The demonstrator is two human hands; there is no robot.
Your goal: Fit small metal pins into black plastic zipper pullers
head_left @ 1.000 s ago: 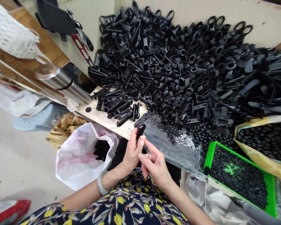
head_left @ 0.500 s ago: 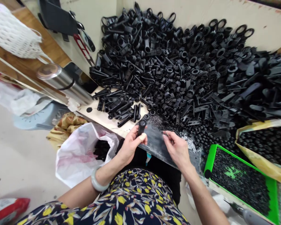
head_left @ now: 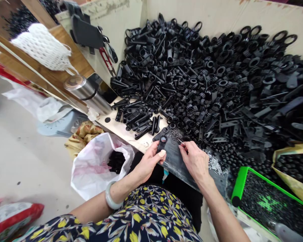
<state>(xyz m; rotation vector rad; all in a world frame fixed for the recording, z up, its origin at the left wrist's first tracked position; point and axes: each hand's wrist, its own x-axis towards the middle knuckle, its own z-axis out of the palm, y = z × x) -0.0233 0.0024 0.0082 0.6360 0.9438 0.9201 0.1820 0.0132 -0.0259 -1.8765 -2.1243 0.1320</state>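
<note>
Pinched in my left hand is a black plastic part with a round socket at its upper end, held above the dark work plate. My right hand is closed at the fingertips on a thin, shiny metal piece; its full length is hidden by the fingers. It points toward small dark metal bits heaped at the plate's far side. Beside my right hand lies a scatter of silvery pins. The two hands are apart.
A large heap of black plastic parts covers the back. Left are finished-looking black handles, a steel flask and a white bag. At right stand a green tray with small black pieces and a yellow sack.
The camera view has swung left, so the scene sits further right. The black part's socket now faces up more. The thin metal piece shows more clearly beyond my right fingertips.
</note>
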